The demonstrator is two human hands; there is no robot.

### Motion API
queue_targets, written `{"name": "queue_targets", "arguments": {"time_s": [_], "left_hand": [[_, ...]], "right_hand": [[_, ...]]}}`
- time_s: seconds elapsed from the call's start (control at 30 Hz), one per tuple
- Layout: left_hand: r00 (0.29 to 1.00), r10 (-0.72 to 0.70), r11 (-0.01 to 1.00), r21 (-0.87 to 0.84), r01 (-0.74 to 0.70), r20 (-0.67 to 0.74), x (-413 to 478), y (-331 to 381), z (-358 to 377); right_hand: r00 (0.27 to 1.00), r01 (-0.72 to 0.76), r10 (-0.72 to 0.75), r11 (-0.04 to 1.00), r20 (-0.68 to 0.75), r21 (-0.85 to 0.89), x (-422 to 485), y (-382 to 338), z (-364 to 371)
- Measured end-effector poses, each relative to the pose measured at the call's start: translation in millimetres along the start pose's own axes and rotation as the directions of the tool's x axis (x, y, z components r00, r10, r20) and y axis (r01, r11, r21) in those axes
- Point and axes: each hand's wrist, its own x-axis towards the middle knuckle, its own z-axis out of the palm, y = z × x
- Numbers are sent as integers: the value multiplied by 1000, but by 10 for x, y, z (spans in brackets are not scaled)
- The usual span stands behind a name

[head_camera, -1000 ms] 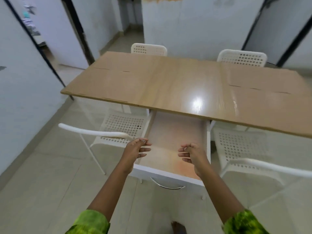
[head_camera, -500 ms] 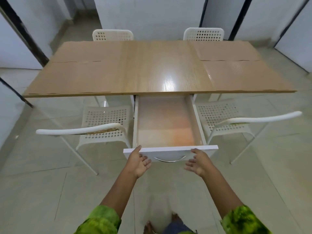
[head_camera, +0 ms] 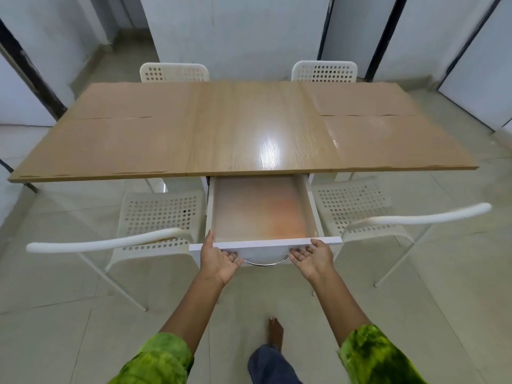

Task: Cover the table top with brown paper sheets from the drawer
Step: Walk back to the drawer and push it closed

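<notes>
Wooden table top (head_camera: 249, 126) is stretching out beyond both hands, with brown paper sheets (head_camera: 110, 145) lying on its ends to either side and the middle showing bare. The left hand (head_camera: 219, 259) and right hand (head_camera: 314, 259) are pressing relaxed, uncurled fingers against the white front of the open drawer (head_camera: 266, 241), flanking its metal handle (head_camera: 264, 263). The left thumb is resting on the front's top edge. White chairs (head_camera: 155, 217) are standing outside each hand.

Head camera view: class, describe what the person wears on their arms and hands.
The left sleeve and right sleeve are mottled green and yellow-green fabric, ending partway down the arms. The left hand and right hand are bare: no gloves, rings or watch visible.
</notes>
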Motion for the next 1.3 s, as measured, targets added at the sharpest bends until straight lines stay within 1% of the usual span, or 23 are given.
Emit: {"name": "queue_targets", "arguments": {"time_s": [0.17, 0.3, 0.5, 0.73, 0.87, 1.0, 1.17, 1.3], "left_hand": [[995, 42, 990, 136, -30, -86, 220, 136, 339], [988, 106, 988, 120, -93, -114, 507, 310, 541], [989, 116, 989, 105, -107, -90, 776, 508, 770], [988, 124, 987, 110, -114, -90, 1055, 804, 1037], [987, 127, 984, 139, -113, -102, 1192, 938, 1166], [984, 136, 982, 145, -118, -116, 1316, 1048, 1268], [986, 120, 992, 60, -114, -113, 1448, 1125, 1296], [988, 106, 994, -13, -108, -110, 1500, 1106, 1292]], "right_hand": [[999, -21, 16, 991, -41, -135, 306, -241, 351], [1000, -25, 23, 990, -10, -142, 596, -395, 579], [998, -48, 53, 990, 34, -134, 884, -636, 817], [999, -9, 16, 991, 50, -130, 1112, -833, 1112], [998, 3, 3, 994, 56, -111, 1182, -920, 1295], [997, 6, -1, 999, 80, -54, 1231, -1016, 1466], [995, -30, 25, 998, 98, 54, 1268, -1090, 1591], [995, -33, 23, 995, 100, 99, 1276, -1074, 1607]]}}
